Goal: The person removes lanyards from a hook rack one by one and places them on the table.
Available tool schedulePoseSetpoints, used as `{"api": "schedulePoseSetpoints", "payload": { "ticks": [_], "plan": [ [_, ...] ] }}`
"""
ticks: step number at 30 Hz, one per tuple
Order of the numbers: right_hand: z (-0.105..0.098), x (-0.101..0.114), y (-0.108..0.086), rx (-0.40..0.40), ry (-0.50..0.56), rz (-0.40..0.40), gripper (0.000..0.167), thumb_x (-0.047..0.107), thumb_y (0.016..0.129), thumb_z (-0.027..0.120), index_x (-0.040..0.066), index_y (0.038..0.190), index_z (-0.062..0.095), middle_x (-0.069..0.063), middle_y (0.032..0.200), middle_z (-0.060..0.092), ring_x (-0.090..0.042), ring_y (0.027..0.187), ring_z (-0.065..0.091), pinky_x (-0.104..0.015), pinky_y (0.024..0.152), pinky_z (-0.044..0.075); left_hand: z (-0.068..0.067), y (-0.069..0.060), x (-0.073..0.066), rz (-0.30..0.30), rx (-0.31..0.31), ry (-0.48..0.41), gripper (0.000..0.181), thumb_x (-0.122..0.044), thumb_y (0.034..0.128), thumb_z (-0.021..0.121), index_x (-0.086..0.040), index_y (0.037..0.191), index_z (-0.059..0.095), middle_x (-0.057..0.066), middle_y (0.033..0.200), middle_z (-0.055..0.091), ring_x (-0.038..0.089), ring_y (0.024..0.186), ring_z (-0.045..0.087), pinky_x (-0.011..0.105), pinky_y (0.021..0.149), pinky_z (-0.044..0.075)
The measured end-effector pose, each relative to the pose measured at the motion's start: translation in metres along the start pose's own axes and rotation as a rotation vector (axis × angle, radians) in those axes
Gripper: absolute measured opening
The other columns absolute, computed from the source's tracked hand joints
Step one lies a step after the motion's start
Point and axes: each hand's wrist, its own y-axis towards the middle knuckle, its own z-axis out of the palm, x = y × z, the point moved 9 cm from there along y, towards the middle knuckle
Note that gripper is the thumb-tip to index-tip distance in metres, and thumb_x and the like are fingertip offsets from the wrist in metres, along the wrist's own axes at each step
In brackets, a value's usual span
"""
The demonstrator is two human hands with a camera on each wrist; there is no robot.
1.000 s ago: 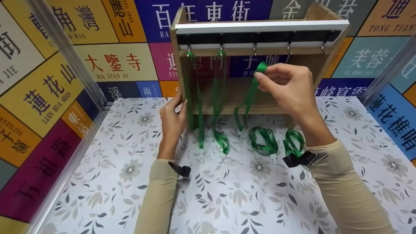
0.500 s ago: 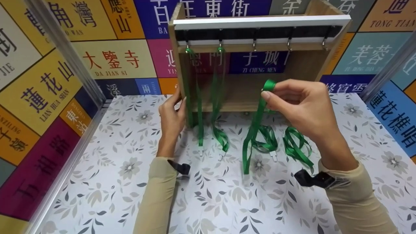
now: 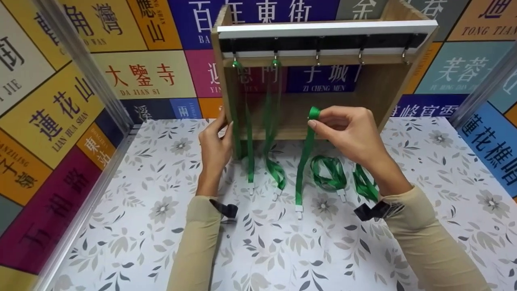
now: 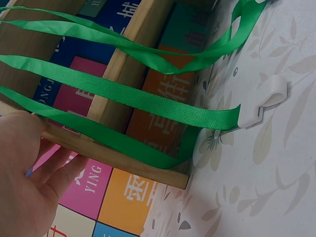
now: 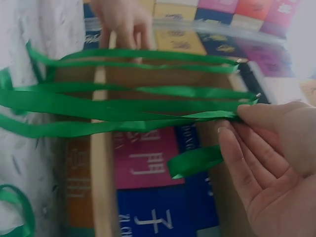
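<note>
In the head view my right hand (image 3: 349,129) pinches the top loop of a green ribbon lanyard (image 3: 305,161) between thumb and fingertips. Its strap hangs down, with a white clip (image 3: 299,211) at the lower end. My left hand (image 3: 215,150) holds the left side panel of a wooden rack (image 3: 228,93), thumb in front and fingers behind it, as the left wrist view also shows. On the rack's two leftmost metal hooks hang a green lanyard (image 3: 250,149) and a second lanyard (image 3: 271,121). Three hooks, including the middle hook (image 3: 318,60), carry nothing.
On the floral tabletop (image 3: 133,226) lie a coiled green lanyard (image 3: 329,173) and another green coil (image 3: 364,184), partly hidden by my right wrist. Walls covered in coloured Chinese signs (image 3: 143,74) stand behind and beside the rack.
My right hand first moved down and right, then left again, keeping the lanyard; its strap now hangs straighter with the clip showing. My left hand stays on the rack.
</note>
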Motion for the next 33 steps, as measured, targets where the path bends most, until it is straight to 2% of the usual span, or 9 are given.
{"api": "schedulePoseSetpoints", "payload": {
  "ticks": [3, 8, 14, 18, 21, 26, 29, 33],
  "plan": [
    [0.005, -0.008, -0.003, 0.013, 0.01, -0.007, 0.013, 0.023, 0.096, 0.086, 0.013, 0.104, 0.087, -0.006, 0.099, 0.085, -0.003, 0.079, 0.078, -0.014, 0.071, 0.062, 0.0, 0.0, 0.0, -0.01, 0.008, 0.002, 0.051, -0.016, 0.1067, 0.07, -0.022, 0.156, 0.059, 0.003, 0.147, 0.071, 0.019, 0.131, 0.072, 0.036, 0.106, 0.062],
    [0.016, -0.02, -0.022, 0.061, 0.021, 0.002, 0.012, 0.022, 0.095, 0.087, 0.013, 0.102, 0.087, -0.004, 0.097, 0.084, -0.006, 0.079, 0.078, -0.017, 0.071, 0.063, 0.001, 0.001, -0.001, 0.002, 0.01, 0.006, 0.051, -0.017, 0.1072, 0.069, -0.022, 0.156, 0.058, 0.002, 0.147, 0.071, 0.016, 0.131, 0.072, 0.034, 0.11, 0.059],
    [0.039, -0.025, -0.055, 0.202, 0.039, -0.02, 0.008, 0.021, 0.094, 0.087, 0.018, 0.102, 0.086, 0.002, 0.095, 0.084, -0.01, 0.079, 0.078, -0.022, 0.071, 0.065, 0.001, 0.002, 0.0, 0.004, 0.013, -0.006, 0.051, -0.017, 0.1072, 0.069, -0.022, 0.157, 0.058, 0.001, 0.148, 0.07, 0.014, 0.131, 0.071, 0.032, 0.112, 0.058],
    [0.058, -0.031, -0.077, 0.326, 0.079, -0.026, 0.006, 0.021, 0.095, 0.087, 0.02, 0.101, 0.086, 0.004, 0.095, 0.084, -0.015, 0.08, 0.079, -0.026, 0.072, 0.067, 0.0, 0.001, 0.002, 0.0, 0.011, -0.012, 0.051, -0.017, 0.1071, 0.069, -0.021, 0.156, 0.058, 0.003, 0.148, 0.07, 0.018, 0.132, 0.072, 0.036, 0.111, 0.059],
    [0.072, -0.042, -0.091, 0.434, 0.092, -0.001, 0.006, 0.026, 0.097, 0.085, 0.021, 0.1, 0.085, 0.004, 0.095, 0.084, -0.018, 0.083, 0.08, -0.027, 0.075, 0.067, 0.0, -0.001, 0.002, 0.002, 0.004, -0.011, 0.05, -0.016, 0.107, 0.069, -0.019, 0.155, 0.059, 0.005, 0.147, 0.071, 0.021, 0.131, 0.072, 0.039, 0.109, 0.06],
    [0.092, -0.069, -0.103, 0.588, 0.103, 0.098, 0.012, 0.03, 0.097, 0.084, 0.02, 0.104, 0.083, 0.003, 0.1, 0.084, -0.012, 0.09, 0.08, -0.025, 0.084, 0.066, -0.001, -0.002, 0.003, -0.014, 0.008, 0.001, 0.05, -0.017, 0.1072, 0.069, -0.019, 0.156, 0.059, 0.005, 0.147, 0.071, 0.019, 0.131, 0.072, 0.037, 0.105, 0.062],
    [0.1, -0.086, -0.105, 0.631, 0.123, 0.18, 0.016, 0.028, 0.096, 0.085, 0.017, 0.108, 0.083, -0.001, 0.102, 0.084, -0.014, 0.093, 0.081, -0.026, 0.085, 0.065, 0.0, -0.002, 0.003, -0.016, 0.011, 0.001, 0.05, -0.017, 0.1072, 0.069, -0.02, 0.156, 0.059, 0.005, 0.146, 0.071, 0.019, 0.131, 0.072, 0.037, 0.104, 0.063],
    [0.104, -0.105, -0.101, 0.621, 0.125, 0.244, 0.021, 0.027, 0.095, 0.086, 0.011, 0.109, 0.082, -0.006, 0.104, 0.084, -0.018, 0.097, 0.08, -0.025, 0.084, 0.065, 0.0, -0.001, 0.001, -0.011, 0.006, 0.009, 0.049, -0.016, 0.1071, 0.07, -0.02, 0.155, 0.06, 0.005, 0.145, 0.071, 0.019, 0.13, 0.073, 0.034, 0.104, 0.062]
  ]
}}
